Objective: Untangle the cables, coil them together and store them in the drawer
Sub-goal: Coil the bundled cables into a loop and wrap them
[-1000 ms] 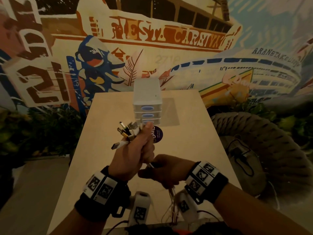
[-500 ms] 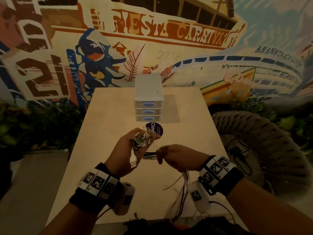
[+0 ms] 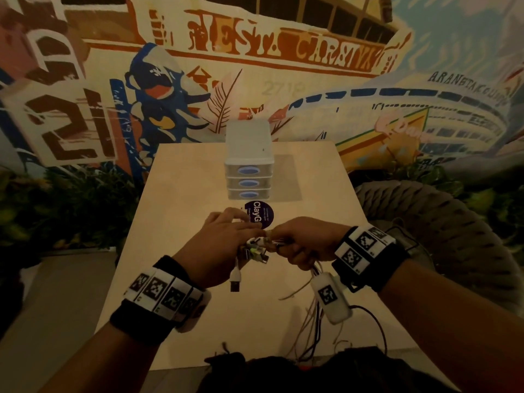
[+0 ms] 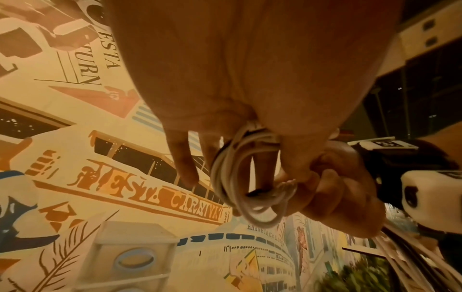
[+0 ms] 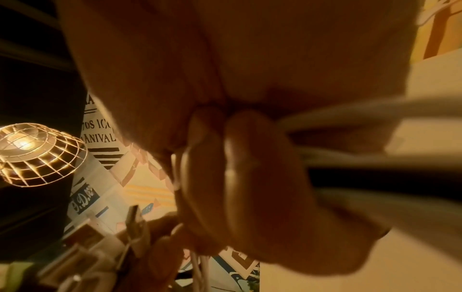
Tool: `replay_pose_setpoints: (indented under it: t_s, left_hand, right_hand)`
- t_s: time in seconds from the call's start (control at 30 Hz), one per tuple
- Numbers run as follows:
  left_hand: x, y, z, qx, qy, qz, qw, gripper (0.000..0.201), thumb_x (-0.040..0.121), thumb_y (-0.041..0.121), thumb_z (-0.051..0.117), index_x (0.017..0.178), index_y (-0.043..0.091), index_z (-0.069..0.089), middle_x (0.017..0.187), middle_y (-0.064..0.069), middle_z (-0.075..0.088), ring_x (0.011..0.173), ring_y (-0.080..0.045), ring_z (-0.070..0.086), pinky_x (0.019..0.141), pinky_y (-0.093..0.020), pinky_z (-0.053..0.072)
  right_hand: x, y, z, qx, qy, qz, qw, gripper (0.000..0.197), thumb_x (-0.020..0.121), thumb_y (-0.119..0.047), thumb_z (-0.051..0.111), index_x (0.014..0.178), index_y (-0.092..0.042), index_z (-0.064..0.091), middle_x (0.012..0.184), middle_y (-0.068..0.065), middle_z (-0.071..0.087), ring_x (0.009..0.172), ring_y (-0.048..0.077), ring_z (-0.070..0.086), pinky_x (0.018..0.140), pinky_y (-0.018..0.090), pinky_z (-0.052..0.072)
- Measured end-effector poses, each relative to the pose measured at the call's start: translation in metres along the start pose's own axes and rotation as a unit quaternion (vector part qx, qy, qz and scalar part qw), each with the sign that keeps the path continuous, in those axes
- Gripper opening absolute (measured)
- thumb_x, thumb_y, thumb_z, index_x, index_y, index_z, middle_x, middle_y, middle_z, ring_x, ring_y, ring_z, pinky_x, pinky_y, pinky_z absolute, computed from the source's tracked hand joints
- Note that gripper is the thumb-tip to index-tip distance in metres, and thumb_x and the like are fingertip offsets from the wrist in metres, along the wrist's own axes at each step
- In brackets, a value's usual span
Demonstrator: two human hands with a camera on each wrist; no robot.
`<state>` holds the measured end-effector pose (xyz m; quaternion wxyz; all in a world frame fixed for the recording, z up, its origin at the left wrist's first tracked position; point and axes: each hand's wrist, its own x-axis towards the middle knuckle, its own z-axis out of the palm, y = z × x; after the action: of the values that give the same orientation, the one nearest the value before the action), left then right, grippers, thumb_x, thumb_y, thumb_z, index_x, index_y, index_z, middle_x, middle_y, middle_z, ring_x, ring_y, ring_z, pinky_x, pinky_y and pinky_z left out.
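My left hand [image 3: 226,245] holds a bunch of cable ends, with metal plugs [image 3: 255,251] sticking out to the right and one white USB plug [image 3: 234,279] hanging below. In the left wrist view, white cable loops [image 4: 245,177] wrap around its fingers. My right hand [image 3: 303,242] grips the cable strands [image 3: 314,304] right next to the plugs; they trail down to the table's near edge. The right wrist view shows fingers [image 5: 250,177] curled over white and dark cables [image 5: 375,122]. A small white drawer unit [image 3: 249,168] with three blue-handled drawers, all closed, stands at the table's far middle.
The light wooden table [image 3: 184,211] carries a round dark sticker [image 3: 259,215] in front of the drawers. A woven rope seat [image 3: 442,236] stands to the right. A painted mural wall rises behind, with dark plants [image 3: 56,211] at the left.
Both hands have come together over the middle of the table. The left hand has lowered and turned so the plugs point right, and the right hand has moved up against them.
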<state>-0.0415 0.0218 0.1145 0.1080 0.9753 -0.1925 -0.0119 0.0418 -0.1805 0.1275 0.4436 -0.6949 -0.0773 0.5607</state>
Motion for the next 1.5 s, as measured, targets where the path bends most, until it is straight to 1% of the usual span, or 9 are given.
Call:
replay_pose_setpoints:
  t_s: [0.1,0.2,0.4,0.53,0.7,0.97,1.13,1.33,1.5]
  left_hand:
    - [0.002,0.007,0.001,-0.031,-0.053,-0.010,0.998,0.056,0.097,0.018,0.059,0.149,0.029,0.044,0.133,0.002,0.061,0.124,-0.022,0.047,0.093,-0.032,0.037]
    - [0.006,0.013,0.005,-0.052,-0.068,-0.047,0.995,0.044,0.098,0.018,0.058,0.140,0.024,0.049,0.118,-0.001,0.062,0.103,-0.020,0.053,0.077,-0.026,0.034]
    - [0.011,0.021,0.016,-0.125,-0.104,-0.073,0.984,0.027,0.095,0.019,0.062,0.121,0.022,0.058,0.104,0.005,0.068,0.093,-0.014,0.065,0.078,-0.025,0.051]
    - [0.018,0.031,0.014,-0.009,-0.149,-0.083,0.985,0.026,0.097,0.031,0.060,0.118,0.018,0.063,0.100,-0.002,0.071,0.090,-0.021,0.067,0.078,-0.032,0.054]
    - [0.027,0.035,0.007,0.086,-0.180,-0.079,0.977,0.022,0.097,0.033,0.057,0.108,0.020,0.070,0.092,0.001,0.071,0.083,-0.020,0.067,0.070,-0.028,0.048]
    - [0.028,0.034,0.009,0.115,-0.212,-0.078,0.967,0.027,0.094,0.041,0.061,0.096,0.016,0.072,0.072,0.004,0.056,0.070,-0.018,0.056,0.069,-0.029,0.047]
    - [0.029,0.034,0.014,0.101,-0.189,-0.098,0.972,0.031,0.094,0.047,0.057,0.080,0.020,0.061,0.063,0.005,0.050,0.068,-0.021,0.057,0.065,-0.029,0.047]
    - [0.026,0.026,0.021,-0.036,-0.102,-0.124,0.986,0.068,0.077,0.046,0.081,0.127,0.026,0.040,0.094,0.003,0.068,0.084,-0.021,0.066,0.067,-0.032,0.049]
    - [0.018,0.006,0.018,-0.159,0.011,-0.122,0.980,0.112,0.064,0.068,0.081,0.152,0.046,0.016,0.114,0.020,0.063,0.093,-0.008,0.068,0.076,-0.027,0.055]
  right_hand:
    - [0.003,-0.003,0.000,0.024,0.006,-0.014,1.000,0.037,0.097,-0.035,0.037,0.071,-0.016,0.055,0.055,-0.003,0.027,0.045,0.011,0.017,0.047,0.025,0.013]
    - [0.002,-0.007,0.002,-0.016,0.008,-0.018,1.000,0.061,0.093,-0.072,0.038,0.075,-0.016,0.055,0.057,-0.003,0.028,0.048,0.012,0.018,0.049,0.026,0.017]
    - [-0.002,-0.014,0.010,-0.313,0.054,-0.017,0.948,0.076,0.077,-0.088,0.049,0.085,-0.017,0.072,0.067,-0.002,0.066,0.052,0.012,0.055,0.058,0.026,0.049]
    - [-0.002,-0.018,0.013,-0.448,0.070,-0.027,0.891,0.054,0.073,-0.073,0.072,0.086,-0.021,0.075,0.065,-0.009,0.071,0.050,-0.002,0.062,0.057,0.021,0.050]
    - [0.011,-0.020,0.027,-0.509,0.095,-0.020,0.855,0.035,0.080,-0.055,0.073,0.074,-0.020,0.075,0.067,-0.004,0.071,0.054,0.006,0.060,0.057,0.021,0.046]
    - [0.014,-0.016,0.041,-0.474,0.070,0.018,0.877,0.027,0.091,-0.028,0.068,0.066,-0.017,0.072,0.067,-0.003,0.069,0.073,0.012,0.069,0.081,0.029,0.057]
    - [0.011,-0.008,0.040,-0.429,0.070,0.005,0.900,0.028,0.096,-0.020,0.057,0.072,-0.011,0.067,0.055,-0.006,0.067,0.058,0.010,0.064,0.061,0.021,0.048]
    - [0.009,0.003,0.029,-0.390,0.077,-0.008,0.917,0.019,0.094,-0.022,0.059,0.088,-0.009,0.070,0.063,-0.001,0.064,0.050,0.011,0.059,0.048,0.018,0.045]
    - [0.002,0.012,0.008,-0.241,0.124,-0.076,0.959,0.027,0.088,-0.017,0.064,0.061,-0.013,0.062,0.050,0.002,0.055,0.040,0.015,0.047,0.049,0.025,0.043]
